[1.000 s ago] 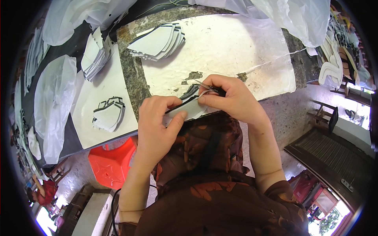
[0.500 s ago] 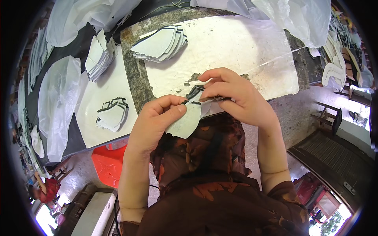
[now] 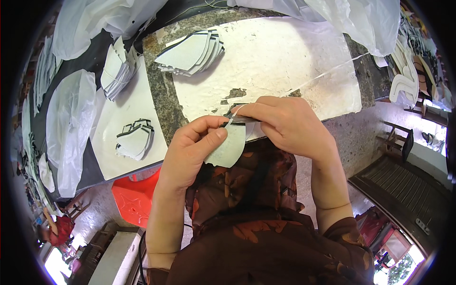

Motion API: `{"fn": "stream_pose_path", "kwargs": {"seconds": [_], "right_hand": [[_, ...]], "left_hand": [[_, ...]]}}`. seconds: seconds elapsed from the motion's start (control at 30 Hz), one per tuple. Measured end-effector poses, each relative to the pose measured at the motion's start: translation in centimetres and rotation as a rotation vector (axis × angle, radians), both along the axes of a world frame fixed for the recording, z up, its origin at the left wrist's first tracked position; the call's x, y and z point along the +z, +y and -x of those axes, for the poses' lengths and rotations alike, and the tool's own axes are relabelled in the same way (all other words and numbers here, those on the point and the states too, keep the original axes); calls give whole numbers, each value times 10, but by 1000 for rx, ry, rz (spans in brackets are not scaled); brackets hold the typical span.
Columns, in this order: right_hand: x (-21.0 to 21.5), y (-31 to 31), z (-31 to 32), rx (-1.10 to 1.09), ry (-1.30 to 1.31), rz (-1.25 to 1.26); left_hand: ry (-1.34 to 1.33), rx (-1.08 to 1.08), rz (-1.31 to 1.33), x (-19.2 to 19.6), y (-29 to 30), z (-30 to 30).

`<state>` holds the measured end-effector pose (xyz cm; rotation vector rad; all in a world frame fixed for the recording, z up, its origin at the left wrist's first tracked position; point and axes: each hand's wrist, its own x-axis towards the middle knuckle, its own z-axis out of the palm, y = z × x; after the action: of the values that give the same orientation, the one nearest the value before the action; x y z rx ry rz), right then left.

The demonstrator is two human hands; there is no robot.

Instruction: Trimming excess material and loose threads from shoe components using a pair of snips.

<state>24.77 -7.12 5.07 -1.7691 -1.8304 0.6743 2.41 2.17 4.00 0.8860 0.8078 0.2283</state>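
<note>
A person seated at a stone-topped workbench (image 3: 159, 95) grips a pale, curved cut piece (image 3: 229, 148) with both hands, just off the bench's near edge and above the lap. The left hand (image 3: 190, 154) pinches the piece from below and to the left, thumb pressed flat on its face. The right hand (image 3: 289, 124) closes over its upper right edge, fingers curled around a thin dark strip (image 3: 240, 120) that runs along that edge; a white thread (image 3: 304, 81) trails from the fingers up across the bench to the right.

Clear and whitish plastic bags frame the scene: a large crumpled one (image 3: 351, 19) at the top right corner of the bench, another (image 3: 95, 21) bunched at the top left, and a long flat one (image 3: 71, 128) lying down the left side. No label or sign is legible.

On the bench's white sheet (image 3: 285, 57), a fanned stack of pale pieces with dark rims (image 3: 192, 53) sits well beyond the hands. To its left lies a bound bundle of white pieces (image 3: 118, 71), and nearer, on a white board (image 3: 128, 118), a small pile of dark-edged pieces (image 3: 135, 140). A red plastic stool (image 3: 133, 197) stands under the bench by the left forearm.
</note>
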Motion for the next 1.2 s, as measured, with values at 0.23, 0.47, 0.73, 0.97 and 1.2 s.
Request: {"fn": "stream_pose_path", "kwargs": {"seconds": [0.23,0.47,0.73,0.97,1.2], "right_hand": [[-1,2,-8,73,-27,-58],[-1,7,-5,56,13,-55],[-1,9,-9,124,209,-19],[-8,9,-11,132,200,-35],[-8,9,-10,126,203,-38]], "left_hand": [[-18,20,-7,-1,2,2],[19,24,-13,2,0,1],[8,36,-30,-2,-8,-7],[22,2,-138,-5,-10,-10],[50,-1,-151,0,-10,-11]]}}
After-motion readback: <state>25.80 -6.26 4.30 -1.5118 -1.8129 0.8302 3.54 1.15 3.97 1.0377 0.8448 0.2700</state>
